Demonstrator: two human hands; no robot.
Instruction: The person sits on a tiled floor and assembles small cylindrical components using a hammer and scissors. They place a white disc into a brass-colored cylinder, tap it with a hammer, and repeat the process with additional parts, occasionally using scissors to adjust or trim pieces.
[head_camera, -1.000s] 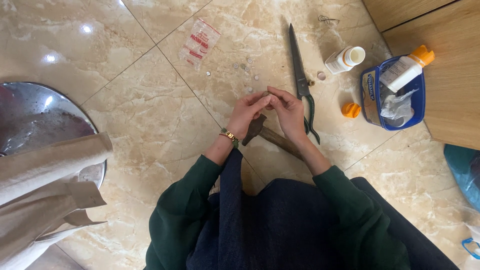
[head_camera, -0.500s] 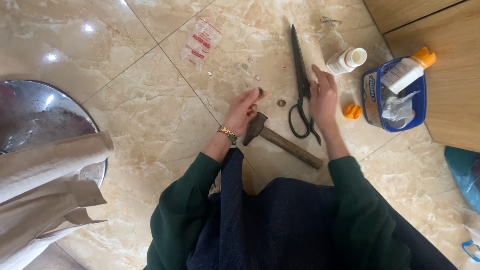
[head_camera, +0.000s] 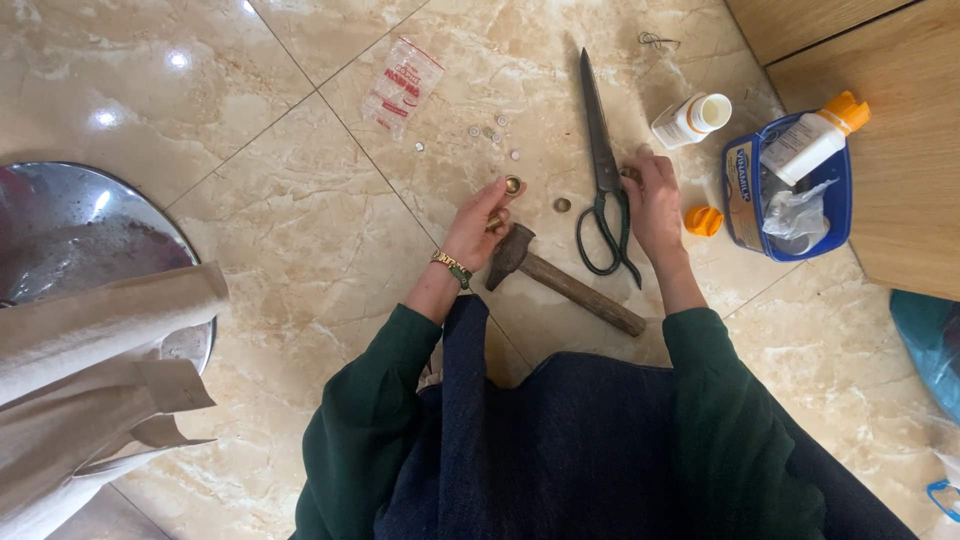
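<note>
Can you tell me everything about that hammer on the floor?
The hammer lies flat on the beige marble floor, between the two hands. Its dark metal head, worn-looking, points up-left, by the left hand; I can't tell if they touch. The brown wooden handle slants down-right toward the person's lap. The scissors lie just beside it.

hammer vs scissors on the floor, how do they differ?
The hammer has a wooden handle and lies slanted, head beside the left hand; the scissors are all metal with green loops and lie nearly straight up the picture, beside the right hand. The scissors look longer. Both lie flat on the tile floor, in neither hand's grip.
</note>
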